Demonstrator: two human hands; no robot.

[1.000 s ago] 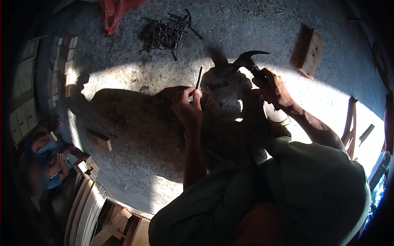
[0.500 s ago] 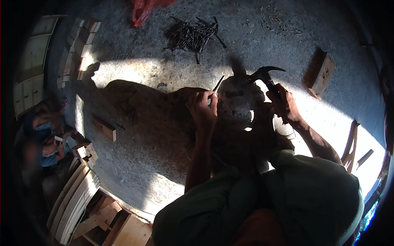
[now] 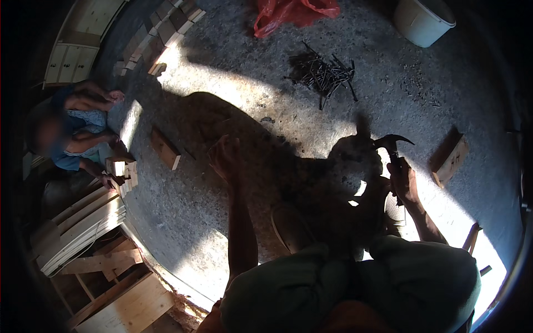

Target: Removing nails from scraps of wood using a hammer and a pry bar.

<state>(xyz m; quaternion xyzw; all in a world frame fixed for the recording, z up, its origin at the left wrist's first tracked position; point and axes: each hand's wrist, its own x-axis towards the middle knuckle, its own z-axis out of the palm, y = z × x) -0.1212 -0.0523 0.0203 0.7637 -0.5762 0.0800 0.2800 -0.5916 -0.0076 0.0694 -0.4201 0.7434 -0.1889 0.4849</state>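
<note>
My right hand [image 3: 404, 180] grips the handle of a claw hammer [image 3: 392, 142], whose head is raised above a rounded stone [image 3: 355, 158] lying in shadow on the concrete floor. My left hand [image 3: 225, 158] reaches out to the left over the shadowed floor, fingers curled. It is too dark to tell whether anything is in it. A short wooden block [image 3: 165, 149] lies just left of that hand. A heap of dark nails [image 3: 325, 72] sits farther out on the sunlit floor.
A red plastic bag [image 3: 294, 12] and a white bucket [image 3: 423, 21] stand at the far edge. Another wooden block [image 3: 451, 161] lies right of the hammer. A person [image 3: 72, 133] sits at left by small stacked blocks [image 3: 122, 171]. Planks [image 3: 83, 225] are piled at lower left.
My left hand, which held a nail on the stone, has swung left, away from the stone and toward the wooden block. The view has shifted. The right hand still holds the hammer.
</note>
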